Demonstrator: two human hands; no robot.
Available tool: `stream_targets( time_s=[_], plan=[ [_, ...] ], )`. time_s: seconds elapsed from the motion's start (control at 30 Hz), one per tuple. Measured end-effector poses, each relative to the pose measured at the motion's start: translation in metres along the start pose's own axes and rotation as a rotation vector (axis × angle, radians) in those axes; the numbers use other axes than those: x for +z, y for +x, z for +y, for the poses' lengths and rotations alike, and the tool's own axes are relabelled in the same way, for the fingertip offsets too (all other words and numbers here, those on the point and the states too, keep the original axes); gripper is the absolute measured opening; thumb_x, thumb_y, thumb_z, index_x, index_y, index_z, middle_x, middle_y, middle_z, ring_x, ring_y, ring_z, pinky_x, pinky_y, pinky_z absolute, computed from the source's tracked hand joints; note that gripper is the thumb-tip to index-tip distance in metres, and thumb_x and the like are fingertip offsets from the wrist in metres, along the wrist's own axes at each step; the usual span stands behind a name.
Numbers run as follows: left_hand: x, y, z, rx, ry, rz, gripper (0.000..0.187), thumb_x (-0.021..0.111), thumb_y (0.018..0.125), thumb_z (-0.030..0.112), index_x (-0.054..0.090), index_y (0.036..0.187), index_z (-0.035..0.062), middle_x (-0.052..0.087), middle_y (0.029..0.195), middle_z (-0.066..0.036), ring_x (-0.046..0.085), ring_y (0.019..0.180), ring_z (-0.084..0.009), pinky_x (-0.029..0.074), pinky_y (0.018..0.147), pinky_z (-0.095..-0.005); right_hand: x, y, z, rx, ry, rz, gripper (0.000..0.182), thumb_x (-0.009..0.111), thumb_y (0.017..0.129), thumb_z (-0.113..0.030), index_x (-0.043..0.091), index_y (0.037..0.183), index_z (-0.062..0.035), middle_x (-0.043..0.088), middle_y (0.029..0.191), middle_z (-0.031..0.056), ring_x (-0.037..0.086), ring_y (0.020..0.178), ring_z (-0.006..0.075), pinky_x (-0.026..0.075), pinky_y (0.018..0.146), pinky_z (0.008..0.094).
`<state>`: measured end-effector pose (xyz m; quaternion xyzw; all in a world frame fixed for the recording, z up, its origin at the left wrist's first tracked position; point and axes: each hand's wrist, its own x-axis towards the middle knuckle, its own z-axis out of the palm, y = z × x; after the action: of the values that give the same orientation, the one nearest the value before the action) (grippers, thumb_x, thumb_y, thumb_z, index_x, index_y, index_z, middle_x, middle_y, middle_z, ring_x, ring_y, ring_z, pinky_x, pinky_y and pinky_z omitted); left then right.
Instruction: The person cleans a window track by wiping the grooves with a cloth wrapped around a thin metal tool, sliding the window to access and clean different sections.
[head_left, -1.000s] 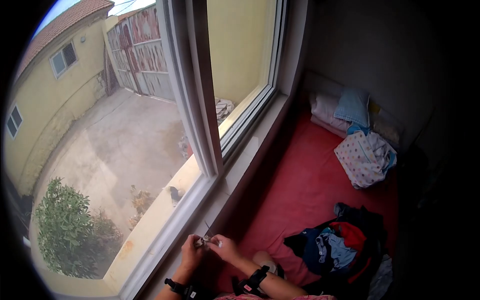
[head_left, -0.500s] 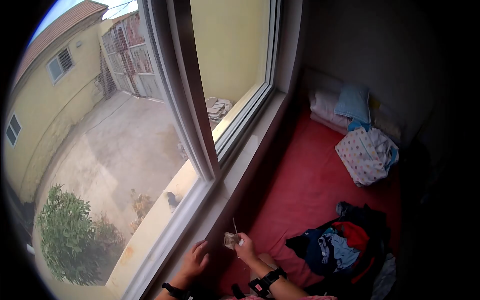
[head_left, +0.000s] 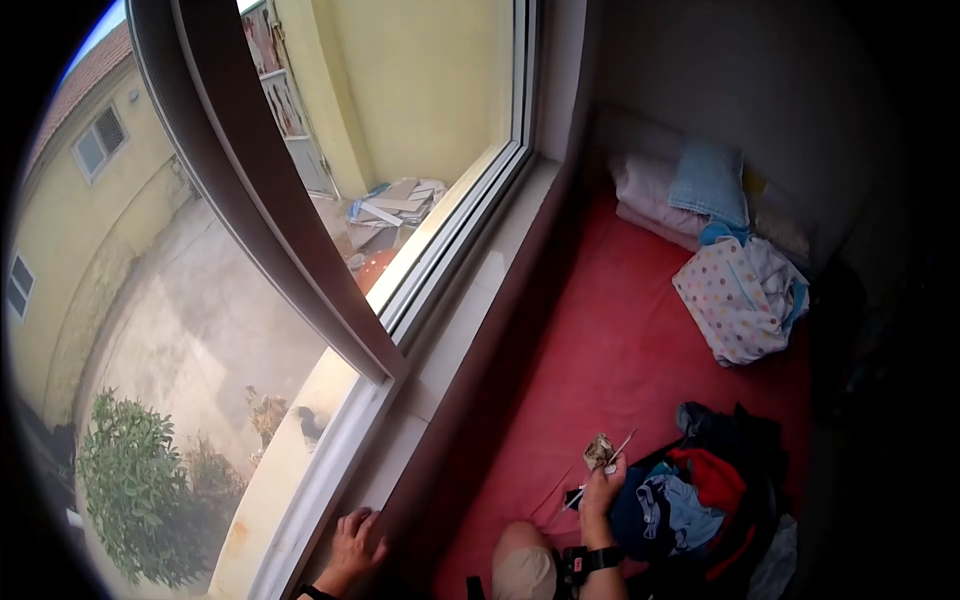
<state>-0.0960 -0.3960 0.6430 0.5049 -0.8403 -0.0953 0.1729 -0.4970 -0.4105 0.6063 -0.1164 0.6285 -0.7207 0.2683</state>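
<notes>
In the head view, my right hand [head_left: 600, 490] is closed on a thin, light-coloured stick [head_left: 628, 442]. A small crumpled, stained whitish-brown wad [head_left: 599, 452] sits at its fingertips, above the red bed cover [head_left: 600, 370]. To its right lies a heap of dark, red and light blue clothes [head_left: 690, 500]. My left hand [head_left: 356, 545] is at the window sill [head_left: 405, 440], its fingers spread and nothing in them.
An upright window frame [head_left: 270, 210] stands on my left, with a courtyard and a green bush [head_left: 140, 490] outside. Pillows [head_left: 708, 185] and a dotted folded cloth [head_left: 725, 300] lie at the bed's far end. My knee [head_left: 522, 560] is on the bed.
My right hand has moved right, away from the sill and over the bed beside the clothes, carrying the stick and wad. My left hand has shifted slightly down and left. The view has turned right.
</notes>
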Motion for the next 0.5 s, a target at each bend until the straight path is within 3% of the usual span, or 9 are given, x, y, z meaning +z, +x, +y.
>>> stream_targets(
  time_s=[0.2,0.37,0.43,0.5],
  plan=[
    [0.003,-0.003,-0.001,-0.005,0.013,-0.009,0.050,0.068,0.066,0.022,0.054,0.112,0.0087,0.051,0.110,-0.013,0.051,0.093,-0.0321,0.044,0.079,-0.0401,0.066,0.033,0.002,-0.193,-0.053,0.066,0.020,0.041,0.083,0.006,0.048,0.098,-0.0036,0.050,0.083,-0.0003,0.041,0.059,0.0050,0.032,0.049,0.0199],
    [-0.006,-0.002,0.007,-0.022,0.037,-0.027,0.049,0.067,0.068,0.028,0.054,0.112,0.0105,0.051,0.109,-0.012,0.051,0.090,-0.0295,0.044,0.077,-0.0382,0.156,0.058,-0.011,-0.266,0.084,-0.083,0.016,0.044,0.085,0.004,0.049,0.098,-0.0036,0.052,0.082,0.0007,0.042,0.060,0.0058,0.034,0.049,0.0203],
    [-0.027,0.004,0.026,-0.122,-0.043,-0.129,0.041,0.059,0.078,0.011,0.052,0.118,0.0051,0.052,0.115,-0.017,0.048,0.108,-0.0360,0.041,0.091,-0.0474,0.202,0.059,-0.029,-0.345,0.098,-0.147,0.015,0.047,0.086,0.002,0.051,0.099,-0.0037,0.053,0.084,0.0009,0.047,0.066,0.0069,0.039,0.056,0.0211],
    [-0.031,0.002,0.028,-0.195,-0.117,-0.177,0.046,0.060,0.078,0.015,0.049,0.122,0.0058,0.048,0.120,-0.018,0.044,0.112,-0.0371,0.038,0.093,-0.0503,0.254,0.066,-0.039,-0.449,0.097,-0.222,0.016,0.053,0.085,-0.002,0.052,0.101,-0.0030,0.056,0.085,0.0025,0.052,0.074,0.0101,0.044,0.065,0.0239]
  ],
)
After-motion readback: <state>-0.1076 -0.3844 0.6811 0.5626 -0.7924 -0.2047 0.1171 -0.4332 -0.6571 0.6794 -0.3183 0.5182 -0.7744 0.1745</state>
